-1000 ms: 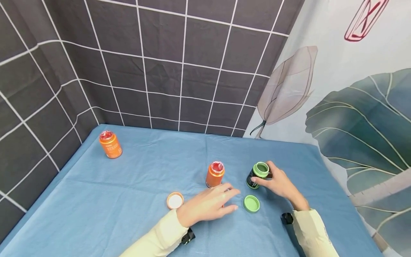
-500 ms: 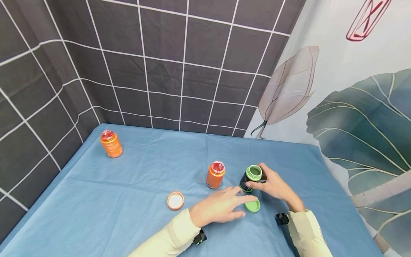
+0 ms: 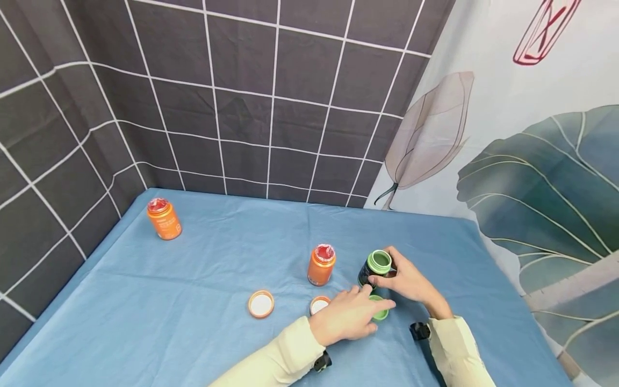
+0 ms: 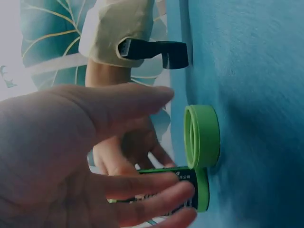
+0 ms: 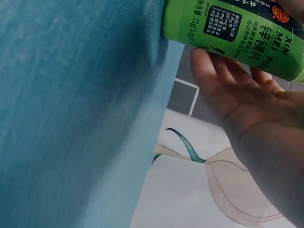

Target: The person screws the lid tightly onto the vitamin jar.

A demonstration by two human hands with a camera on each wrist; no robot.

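Note:
My right hand holds an uncapped green-and-black supplement bottle between thumb and fingers. It stands upright on the cloth, and its printed green label side fills the top of the right wrist view. My left hand reaches over the green lid, partly hiding it in the head view. In the left wrist view this lid lies hollow side up beside the bottle's base. The left thumb and loosely extended fingers are spread above it, and they appear apart from it.
An open orange bottle with a red inside stands left of the green one; another orange bottle stands at the far left corner. Two orange lids with white linings, a left one and a right one, lie on the blue cloth.
The right hand has shifted the green bottle left, close to the green lid. My left hand has moved right until over that lid, uncovering the second orange lid.

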